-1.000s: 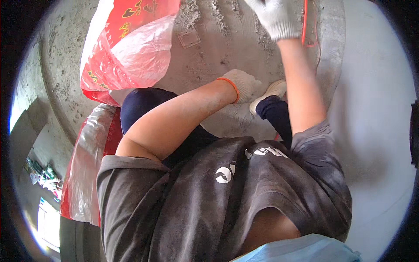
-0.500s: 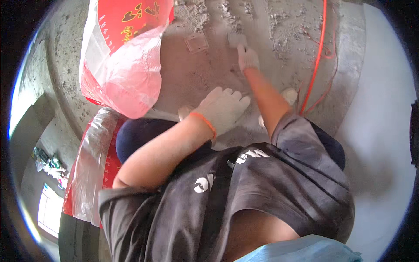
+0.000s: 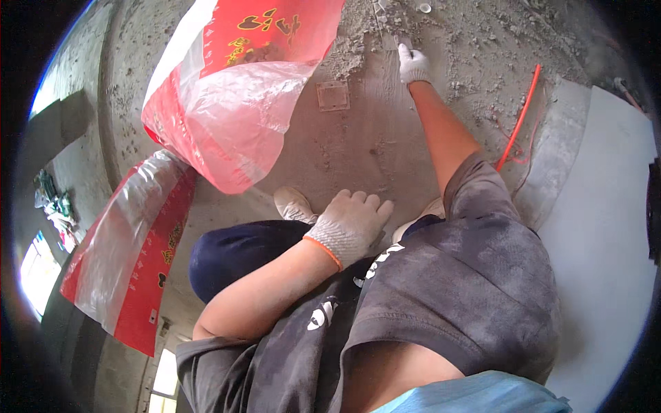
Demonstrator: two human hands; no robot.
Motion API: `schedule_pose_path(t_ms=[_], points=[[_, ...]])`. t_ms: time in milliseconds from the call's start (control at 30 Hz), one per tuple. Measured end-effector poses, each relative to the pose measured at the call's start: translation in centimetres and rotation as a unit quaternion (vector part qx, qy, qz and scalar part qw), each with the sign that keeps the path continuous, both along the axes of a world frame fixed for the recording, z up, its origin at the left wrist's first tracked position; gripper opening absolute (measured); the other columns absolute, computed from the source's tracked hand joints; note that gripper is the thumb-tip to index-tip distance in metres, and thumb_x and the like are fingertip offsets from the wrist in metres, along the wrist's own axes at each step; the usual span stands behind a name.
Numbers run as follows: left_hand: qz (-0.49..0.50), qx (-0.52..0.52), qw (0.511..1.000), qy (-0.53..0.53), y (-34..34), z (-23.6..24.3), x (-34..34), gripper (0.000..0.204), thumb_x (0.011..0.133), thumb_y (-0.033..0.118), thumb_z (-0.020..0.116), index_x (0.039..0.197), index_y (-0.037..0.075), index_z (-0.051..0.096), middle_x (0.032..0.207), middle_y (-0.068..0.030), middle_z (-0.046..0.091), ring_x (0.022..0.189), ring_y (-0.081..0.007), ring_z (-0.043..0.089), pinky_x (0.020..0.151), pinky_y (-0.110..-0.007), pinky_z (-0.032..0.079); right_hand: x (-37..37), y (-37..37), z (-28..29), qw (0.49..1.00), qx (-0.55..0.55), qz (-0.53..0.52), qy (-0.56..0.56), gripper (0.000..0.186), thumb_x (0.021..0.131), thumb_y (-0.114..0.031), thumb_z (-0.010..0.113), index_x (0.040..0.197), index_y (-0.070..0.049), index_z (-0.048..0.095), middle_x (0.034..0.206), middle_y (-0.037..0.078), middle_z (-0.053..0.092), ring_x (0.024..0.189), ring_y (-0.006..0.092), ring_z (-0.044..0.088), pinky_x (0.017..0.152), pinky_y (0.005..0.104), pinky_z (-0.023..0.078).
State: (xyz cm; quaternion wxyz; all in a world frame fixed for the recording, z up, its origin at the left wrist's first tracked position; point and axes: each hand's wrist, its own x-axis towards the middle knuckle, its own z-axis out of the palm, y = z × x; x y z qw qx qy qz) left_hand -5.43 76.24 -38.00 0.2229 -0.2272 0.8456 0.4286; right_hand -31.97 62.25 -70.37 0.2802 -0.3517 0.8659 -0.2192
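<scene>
In a white knit glove, my right hand (image 3: 413, 65) reaches far forward, its fingers closed on a flat-bladed scraper (image 3: 391, 44). The blade lies against the dusty grey floor (image 3: 365, 127), at the edge of crumbled mortar (image 3: 351, 51); its outline is hard to make out. My left hand (image 3: 351, 224), gloved in white with an orange cuff, rests close to my body above my shoes, fingers curled. Whatever may be inside that grip is hidden. Between the hands' reach and the left side, a square plate (image 3: 333, 96) sits flush in the surface.
A large red and clear plastic bag (image 3: 241, 103) stands front left, with a second bag (image 3: 131, 241) nearer my left side. An orange tube (image 3: 521, 113) rises at the right, beside a pale wall (image 3: 599, 227). A small white round thing (image 3: 424, 8) lies far ahead.
My right hand has moved farther forward and slightly right with the scraper. The view has shifted, so the bags, plate and tube sit differently in it. My left hand remains curled near my body.
</scene>
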Motion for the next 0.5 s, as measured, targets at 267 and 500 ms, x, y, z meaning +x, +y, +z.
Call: schedule_pose_path(t_ms=[267, 500], points=[[-0.011, -0.043, 0.995, 0.086, -1.0, -1.6, -0.9, 0.03, 0.087, 0.028, 0.057, 0.11, 0.009, 0.057, 0.103, -0.0136, 0.063, 0.101, -0.0318, 0.062, 0.085, -0.043, 0.047, -1.8, 2.5, 16.2, 0.984, 0.019, 0.003, -0.176, 0.054, 0.09, -0.054, 0.059, 0.081, -0.002, 0.068, 0.065, 0.007, 0.063, 0.049, 0.0177, 0.058, 0.051, 0.0355, 0.046], [-0.024, -0.051, 0.99, 0.126, -4.2, -2.7, -2.0, 0.029, 0.087, 0.03, 0.058, 0.104, 0.008, 0.062, 0.099, -0.017, 0.066, 0.094, -0.0361, 0.065, 0.081, -0.048, 0.05, 0.3, 1.6, 34.6, 0.992, 0.014, 0.048, -0.113, 0.054, 0.093, -0.054, 0.056, 0.083, -0.002, 0.067, 0.063, 0.007, 0.06, 0.047, 0.0207, 0.055, 0.051, 0.0363, 0.047]])
